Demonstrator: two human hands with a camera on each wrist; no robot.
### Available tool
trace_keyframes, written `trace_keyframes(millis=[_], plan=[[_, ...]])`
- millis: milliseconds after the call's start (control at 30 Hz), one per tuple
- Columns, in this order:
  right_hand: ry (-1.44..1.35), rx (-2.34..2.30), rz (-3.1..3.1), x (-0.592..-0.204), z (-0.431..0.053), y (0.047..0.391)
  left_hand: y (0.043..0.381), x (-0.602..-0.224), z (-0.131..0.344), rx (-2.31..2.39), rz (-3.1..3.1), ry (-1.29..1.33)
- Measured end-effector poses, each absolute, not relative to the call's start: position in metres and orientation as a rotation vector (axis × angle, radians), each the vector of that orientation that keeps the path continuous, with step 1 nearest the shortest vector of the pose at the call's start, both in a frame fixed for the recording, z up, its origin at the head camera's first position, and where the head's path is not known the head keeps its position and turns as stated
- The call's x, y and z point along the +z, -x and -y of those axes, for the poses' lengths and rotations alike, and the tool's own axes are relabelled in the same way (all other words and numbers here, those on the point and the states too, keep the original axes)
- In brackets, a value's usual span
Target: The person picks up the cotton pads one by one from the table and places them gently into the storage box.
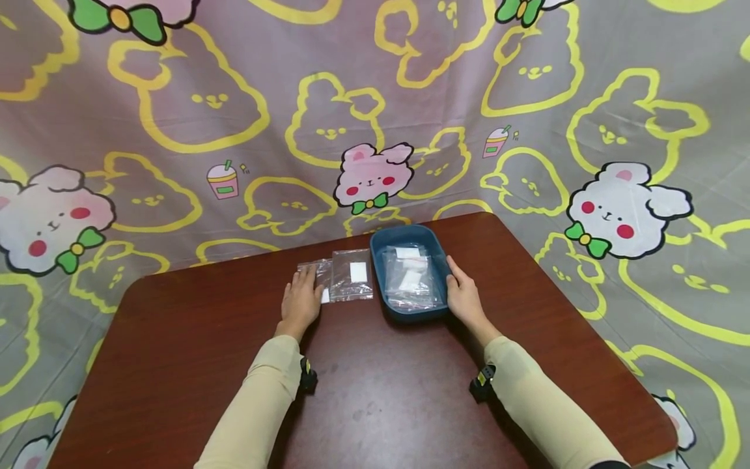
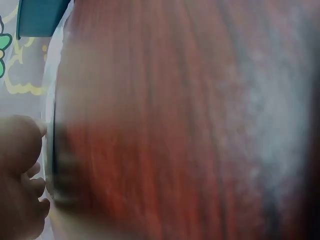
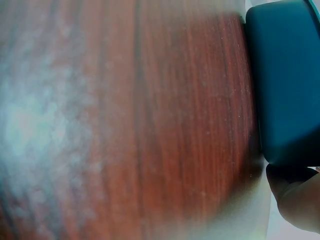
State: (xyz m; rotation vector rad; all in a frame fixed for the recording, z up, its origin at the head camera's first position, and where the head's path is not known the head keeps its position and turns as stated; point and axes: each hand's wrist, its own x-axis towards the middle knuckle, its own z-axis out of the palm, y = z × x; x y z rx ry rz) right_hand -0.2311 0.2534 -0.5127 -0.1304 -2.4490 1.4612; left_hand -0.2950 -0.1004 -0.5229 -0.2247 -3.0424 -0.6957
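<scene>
Currently | left fingers (image 1: 303, 277) extended on clear bag (image 1: 324, 271) | right fingers (image 1: 456, 270) touch tray (image 1: 411, 317), grip unclear

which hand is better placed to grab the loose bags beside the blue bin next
Probably the left hand: its fingers lie over one bag, with another bag beside it. The right hand touches the right side of the bin.

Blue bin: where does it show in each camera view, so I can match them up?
Head: blue bin, just right of centre.
Left wrist: blue bin, far left, cut off by the top edge.
Right wrist: blue bin, upper right, cut off by the right edge.
Shared landmark: brown tabletop, in all three.
</scene>
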Motion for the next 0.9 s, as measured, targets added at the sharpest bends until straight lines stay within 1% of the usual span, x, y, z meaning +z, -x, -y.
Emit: trace_keyframes(millis=[900], plan=[[0.128,1.489,2.454,-0.5106,-0.2548,0.2296,0.2943,-0.5323,0.0937,-0.679,3.056,0.226]])
